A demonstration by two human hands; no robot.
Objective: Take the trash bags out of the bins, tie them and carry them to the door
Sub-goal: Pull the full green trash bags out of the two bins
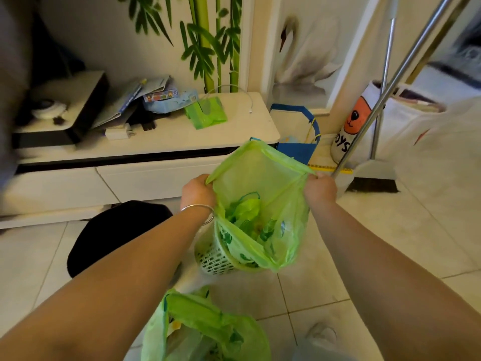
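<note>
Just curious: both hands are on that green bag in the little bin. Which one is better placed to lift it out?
Neither clearly: left hand and right hand each grip opposite rim corners of the bag, level above the bin. Lifting with both looks best.

Second green bag (205, 332) cut off below

Bare forearms, silver bangle (199, 211)

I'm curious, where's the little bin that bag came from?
The small green bin stands on the tiled floor in the middle, beneath the green bag, beside a black stool.
</note>
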